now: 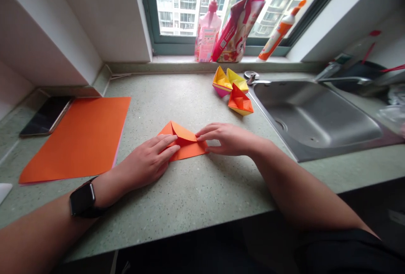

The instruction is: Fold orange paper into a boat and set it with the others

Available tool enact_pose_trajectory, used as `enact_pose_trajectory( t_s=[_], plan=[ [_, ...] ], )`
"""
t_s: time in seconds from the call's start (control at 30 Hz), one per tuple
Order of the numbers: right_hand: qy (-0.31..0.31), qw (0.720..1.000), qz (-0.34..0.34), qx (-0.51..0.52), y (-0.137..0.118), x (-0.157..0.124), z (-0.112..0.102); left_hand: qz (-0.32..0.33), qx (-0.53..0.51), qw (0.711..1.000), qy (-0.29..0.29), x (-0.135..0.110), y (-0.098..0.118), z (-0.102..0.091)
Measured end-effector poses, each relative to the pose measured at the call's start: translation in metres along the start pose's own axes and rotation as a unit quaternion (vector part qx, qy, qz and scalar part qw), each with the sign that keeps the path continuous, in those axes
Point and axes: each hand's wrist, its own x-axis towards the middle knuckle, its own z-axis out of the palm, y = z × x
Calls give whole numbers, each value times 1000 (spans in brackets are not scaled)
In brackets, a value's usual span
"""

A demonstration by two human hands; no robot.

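A partly folded sheet of orange paper lies on the counter in front of me, with a pointed top and a raised flap that bows up over a gap. My left hand holds its left side against the counter, fingertips at the gap's edge. At the right end, my right hand grips the paper, its fingers by the flap and its thumb lower down at the edge. The paper's left part is hidden under my left hand.
Orange sheets lie at left, a phone overlapping their corner. Folded paper boats, yellow, yellow-pink and orange-yellow, stand beside the steel sink. A pump bottle, a bag and an orange-white bottle line the windowsill.
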Motion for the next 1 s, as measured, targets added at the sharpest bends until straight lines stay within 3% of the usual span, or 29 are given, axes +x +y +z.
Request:
enact_pose_trajectory(
  t_s=[0.2, 0.5, 0.73, 1.0],
  plan=[
    [-25, 999, -10, 35, 0, -5, -3, -26, -18, 999, 8, -2, 1, 0],
    [10, 1000, -22, -1, -6, -1, 0, -51, -105, 990, -79, -1, -8, 4],
    [39, 997, -46, -39, -12, 1, 8, -63, -118, 988, -74, 1, -6, 1],
    [52, 998, 7, -42, -11, 3, 11, -86, -96, 991, -45, 1, -3, 2]
  ],
)
